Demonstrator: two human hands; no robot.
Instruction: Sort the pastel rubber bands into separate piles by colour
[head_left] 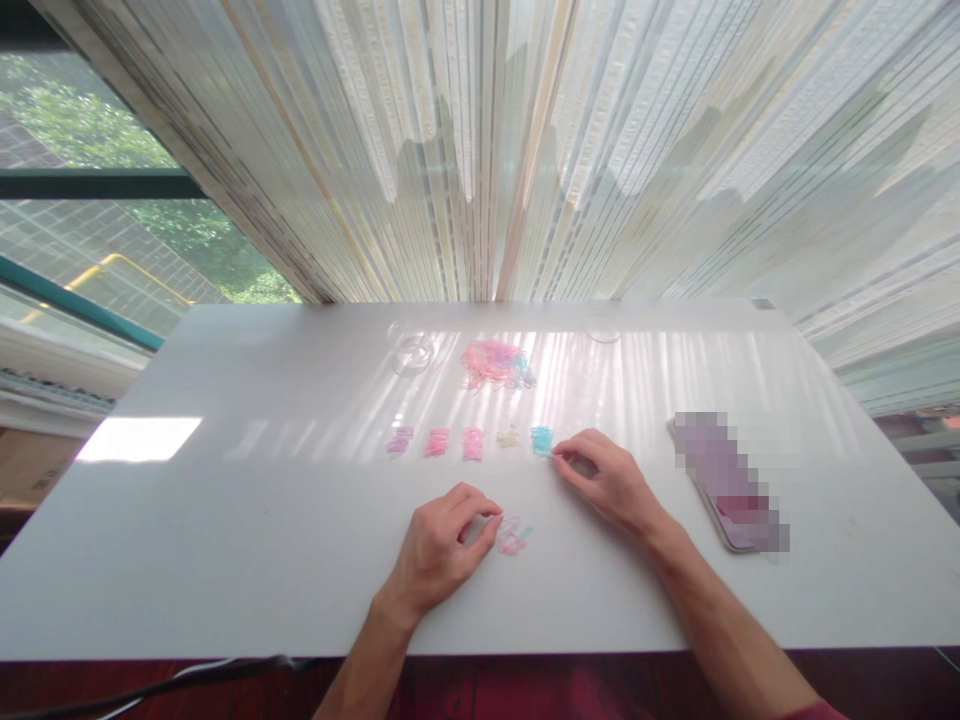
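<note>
My right hand [606, 478] is closed in a pinch, its fingertips at the right edge of a small row of blue rubber bands [541, 441]. Whatever it pinches is too small to make out. Lower on the table, my left hand [444, 540] also pinches, thumb and forefinger together beside a loose little pile of pink and pale blue rubber bands [513, 537]. What is between those fingertips does not show. Left of the blue group lie yellowish bands [508, 439], pink bands [472, 443], coral-pink bands [437, 442] and purple bands [400, 440], each kept apart.
A larger mixed heap of rubber bands [496, 363] lies farther back on the white table [262, 560]. Left of it is a clear round container [413, 354], and a clear round rim [604, 330] is behind to the right. A phone [720, 485], partly pixelated, lies right of my right hand.
</note>
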